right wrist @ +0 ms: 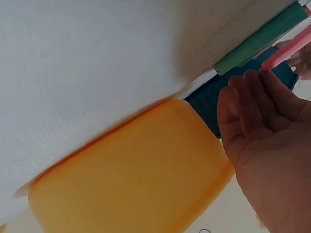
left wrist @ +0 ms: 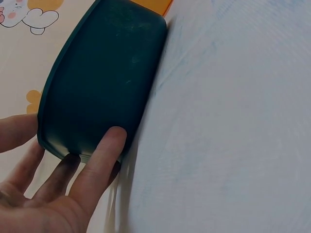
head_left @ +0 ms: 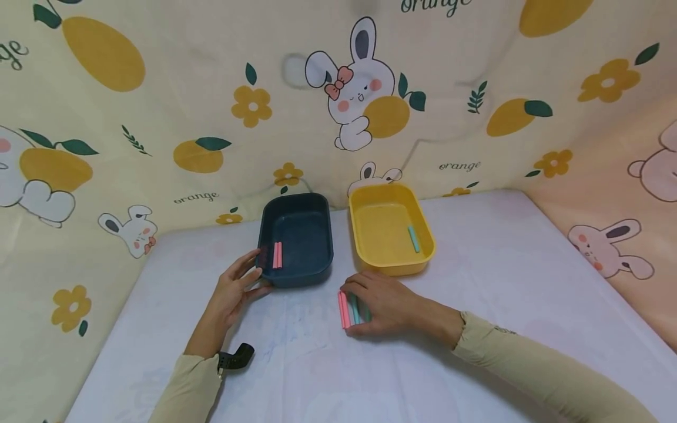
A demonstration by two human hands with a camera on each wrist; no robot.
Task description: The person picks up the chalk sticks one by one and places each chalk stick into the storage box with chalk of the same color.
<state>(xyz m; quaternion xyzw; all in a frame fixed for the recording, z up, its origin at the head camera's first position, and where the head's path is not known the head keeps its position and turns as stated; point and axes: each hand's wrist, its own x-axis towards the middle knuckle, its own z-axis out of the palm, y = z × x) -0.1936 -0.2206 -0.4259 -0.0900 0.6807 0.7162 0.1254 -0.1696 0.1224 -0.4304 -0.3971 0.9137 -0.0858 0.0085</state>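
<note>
A row of pink and green chalk sticks (head_left: 344, 310) lies on the table in front of the bins. My right hand (head_left: 385, 302) is over this row and pinches a pink stick (right wrist: 287, 48) end to end; its palm partly hides the green sticks (right wrist: 262, 39). The fingers of my left hand (head_left: 233, 294) rest against the left front corner of the dark blue bin (head_left: 296, 281), with the thumb (left wrist: 109, 145) on its outer wall. Two pink chalk sticks (head_left: 277, 255) lie inside that bin. In the yellow bin (head_left: 391, 269) lies one green chalk stick (head_left: 414, 239).
Both bins stand side by side at the back of the white-covered table (head_left: 296, 364), close to the patterned cloth backdrop (head_left: 201, 111). A black device (head_left: 237, 357) is strapped to the left wrist.
</note>
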